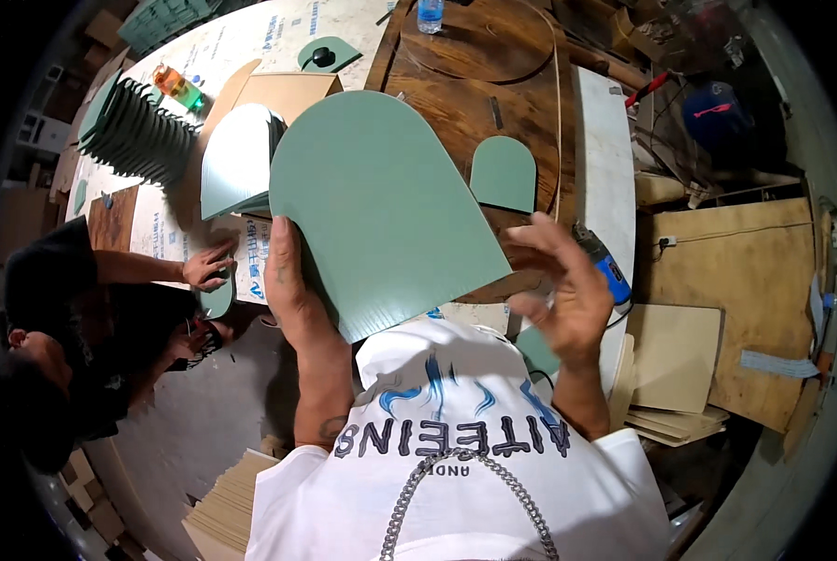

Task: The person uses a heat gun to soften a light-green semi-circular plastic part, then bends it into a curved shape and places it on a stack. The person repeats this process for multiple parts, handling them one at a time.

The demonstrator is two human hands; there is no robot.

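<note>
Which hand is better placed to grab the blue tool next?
Likely the right hand: it's open and appears nearer the blue tool. The left hand holds the large green board.

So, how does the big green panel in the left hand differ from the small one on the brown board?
The big panel is in the left hand; the small panel lies on the brown board. The big panel looks much larger than the small panel. Both are green, with one rounded end.
</note>
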